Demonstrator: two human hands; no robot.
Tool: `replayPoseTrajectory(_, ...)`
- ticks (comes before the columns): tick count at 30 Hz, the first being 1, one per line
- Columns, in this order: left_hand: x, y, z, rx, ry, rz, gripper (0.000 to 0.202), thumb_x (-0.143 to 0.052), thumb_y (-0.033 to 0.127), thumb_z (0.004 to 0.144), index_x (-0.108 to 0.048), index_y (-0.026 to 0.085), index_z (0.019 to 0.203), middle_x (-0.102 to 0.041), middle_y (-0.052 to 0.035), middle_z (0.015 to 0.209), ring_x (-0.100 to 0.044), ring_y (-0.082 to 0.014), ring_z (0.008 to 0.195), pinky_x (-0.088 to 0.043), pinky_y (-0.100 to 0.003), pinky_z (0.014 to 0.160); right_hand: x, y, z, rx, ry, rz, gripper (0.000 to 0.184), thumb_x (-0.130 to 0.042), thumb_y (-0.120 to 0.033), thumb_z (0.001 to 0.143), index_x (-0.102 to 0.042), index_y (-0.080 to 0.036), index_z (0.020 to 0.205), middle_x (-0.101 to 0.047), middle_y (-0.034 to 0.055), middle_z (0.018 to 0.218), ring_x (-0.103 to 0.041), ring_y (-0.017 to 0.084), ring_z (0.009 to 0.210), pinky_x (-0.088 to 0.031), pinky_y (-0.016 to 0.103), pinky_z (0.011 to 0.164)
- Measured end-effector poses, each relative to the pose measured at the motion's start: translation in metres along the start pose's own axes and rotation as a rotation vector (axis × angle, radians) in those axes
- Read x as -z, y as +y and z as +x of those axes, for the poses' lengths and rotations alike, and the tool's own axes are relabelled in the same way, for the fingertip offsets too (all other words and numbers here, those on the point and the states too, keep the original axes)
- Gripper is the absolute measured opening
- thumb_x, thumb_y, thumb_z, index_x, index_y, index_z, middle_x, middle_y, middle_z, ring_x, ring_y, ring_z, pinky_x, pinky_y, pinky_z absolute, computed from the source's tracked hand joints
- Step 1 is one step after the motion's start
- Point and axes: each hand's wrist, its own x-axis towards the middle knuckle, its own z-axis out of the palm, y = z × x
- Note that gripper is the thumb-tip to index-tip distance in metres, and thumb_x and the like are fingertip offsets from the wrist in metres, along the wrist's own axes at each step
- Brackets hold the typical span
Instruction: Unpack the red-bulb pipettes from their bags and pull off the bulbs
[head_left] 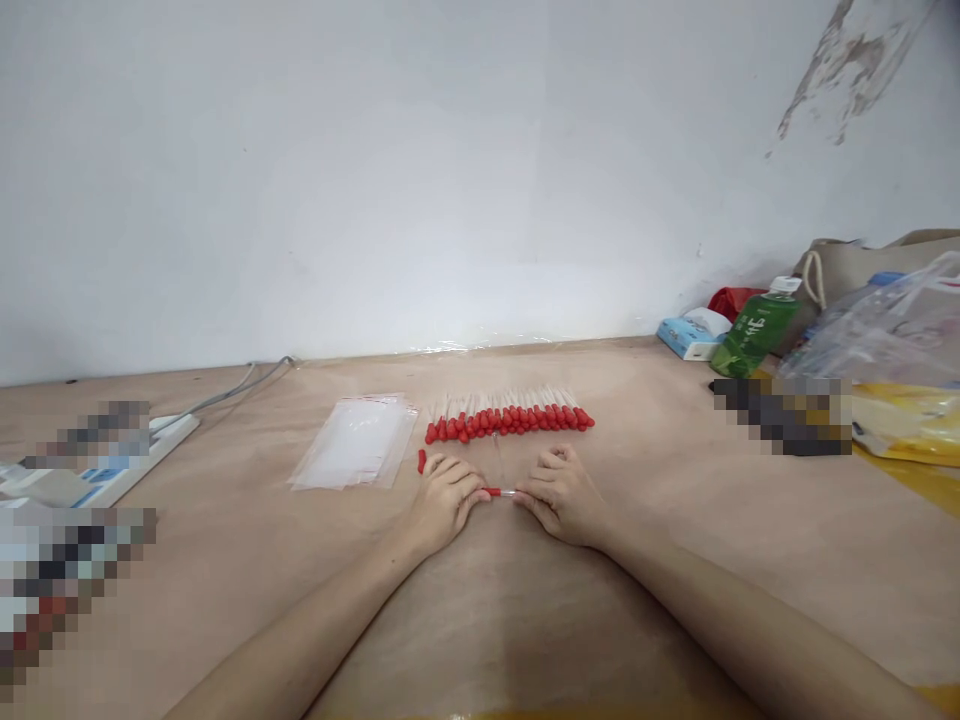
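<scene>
My left hand (448, 497) and my right hand (564, 500) meet low over the table, each with its fingers pinched on one end of a thin red-and-clear stick (501, 492). The red part comes out of the left fingers, the clear part goes into the right ones. Just beyond the hands lies a row of red-headed pale sticks (510, 422), heads towards me. A separate red piece (421, 461) rests beside the left knuckles, partly hidden by them. Left of the row is a flat stack of clear plastic bags (356, 442).
A white power strip (161, 452) with a grey cable (240, 385) is at the left. Along the right stand a tissue pack (688, 337), a green bottle (757, 325) and a clear plastic bag (877, 325), with yellow packaging (911, 425) nearer. A white wall (450, 180) closes off the back.
</scene>
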Motion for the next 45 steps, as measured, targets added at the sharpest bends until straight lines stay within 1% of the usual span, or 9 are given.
replayPoseTrajectory(10, 0.001, -0.006, -0.007, -0.047, 0.051, -0.004, 0.018, -0.045, 0.023, 0.087, -0.061, 0.019, 0.081, -0.065, -0.0024, 0.085, -0.052, -0.0171, 0.083, -0.036, -0.035, 0.077, 0.004, 0.007, -0.005, -0.046, -0.036, 0.080, 0.031, -0.043, -0.027, 0.085, -0.061, -0.018, 0.062, -0.055, 0.0015, 0.054, -0.042, 0.014, 0.064, -0.027, 0.033, 0.072)
replayPoseTrajectory(13, 0.003, -0.011, -0.015, 0.048, 0.123, -0.068, 0.018, -0.044, 0.023, 0.087, -0.062, 0.020, 0.087, -0.063, -0.0034, 0.088, -0.054, -0.0153, 0.082, -0.042, -0.030, 0.076, 0.004, 0.016, -0.008, -0.206, 0.011, 0.118, 0.030, -0.042, -0.027, 0.086, -0.061, -0.018, 0.066, -0.053, 0.0014, 0.054, -0.043, 0.014, 0.062, -0.030, 0.031, 0.068)
replayPoseTrajectory(16, 0.011, -0.020, -0.021, 0.199, 0.215, -0.081, 0.020, -0.042, 0.024, 0.087, -0.061, 0.020, 0.094, -0.059, -0.0043, 0.093, -0.056, -0.0149, 0.086, -0.045, -0.028, 0.078, 0.000, 0.023, -0.010, -0.347, 0.084, 0.166, 0.022, -0.042, -0.027, 0.086, -0.062, -0.019, 0.086, -0.056, 0.0018, 0.061, -0.046, 0.015, 0.063, -0.033, 0.029, 0.064)
replayPoseTrajectory(18, 0.018, -0.029, -0.022, 0.313, 0.291, -0.001, 0.023, -0.040, 0.022, 0.086, -0.060, 0.019, 0.097, -0.057, -0.0058, 0.096, -0.056, -0.0161, 0.088, -0.045, -0.028, 0.079, -0.004, 0.025, -0.010, -0.380, 0.103, 0.178, 0.021, -0.043, -0.027, 0.085, -0.059, -0.019, 0.095, -0.057, 0.0021, 0.066, -0.049, 0.015, 0.064, -0.034, 0.028, 0.063)
replayPoseTrajectory(21, 0.027, -0.046, -0.024, 0.409, 0.329, 0.156, 0.026, -0.039, 0.021, 0.084, -0.060, 0.017, 0.097, -0.056, -0.0070, 0.093, -0.057, -0.0167, 0.080, -0.046, -0.029, 0.072, -0.005, 0.024, -0.009, -0.395, 0.117, 0.166, 0.014, -0.044, -0.024, 0.083, -0.056, -0.019, 0.089, -0.058, 0.0013, 0.068, -0.051, 0.015, 0.063, -0.034, 0.028, 0.063)
replayPoseTrajectory(25, 0.029, -0.060, -0.027, 0.471, 0.278, 0.197, 0.023, -0.041, 0.026, 0.083, -0.058, 0.017, 0.096, -0.058, -0.0051, 0.087, -0.058, -0.0147, 0.069, -0.046, -0.027, 0.065, -0.002, 0.020, -0.001, -0.309, 0.195, 0.050, 0.010, -0.046, -0.018, 0.081, -0.055, -0.019, 0.075, -0.059, -0.0006, 0.065, -0.051, 0.013, 0.063, -0.031, 0.028, 0.068)
replayPoseTrajectory(32, 0.023, -0.053, -0.025, 0.511, 0.199, 0.197, 0.020, -0.045, 0.034, 0.082, -0.057, 0.018, 0.086, -0.062, -0.0047, 0.079, -0.057, -0.0198, 0.077, -0.044, -0.030, 0.069, -0.011, 0.015, 0.021, -0.086, 0.252, -0.185, 0.021, -0.045, -0.015, 0.080, -0.052, -0.017, 0.060, -0.057, -0.0010, 0.056, -0.045, 0.010, 0.054, -0.028, 0.029, 0.072)
replayPoseTrajectory(37, 0.030, -0.050, -0.012, 0.494, 0.217, 0.256, 0.023, -0.046, 0.036, 0.082, -0.059, 0.018, 0.085, -0.064, -0.0060, 0.089, -0.054, -0.0232, 0.088, -0.040, -0.034, 0.079, -0.022, 0.007, 0.025, -0.107, 0.207, -0.208, 0.022, -0.046, -0.019, 0.080, -0.058, -0.018, 0.062, -0.058, -0.0004, 0.056, -0.046, 0.010, 0.056, -0.027, 0.030, 0.071)
replayPoseTrajectory(45, 0.038, -0.066, 0.023, 0.524, -0.042, 0.162, 0.024, -0.048, 0.039, 0.079, -0.060, 0.023, 0.092, -0.066, -0.0026, 0.091, -0.056, -0.0235, 0.092, -0.034, -0.038, 0.084, -0.019, -0.004, 0.021, -0.228, 0.044, -0.081, 0.029, -0.051, -0.046, 0.078, -0.063, -0.019, 0.084, -0.065, 0.0049, 0.081, -0.053, 0.017, 0.077, -0.026, 0.035, 0.078)
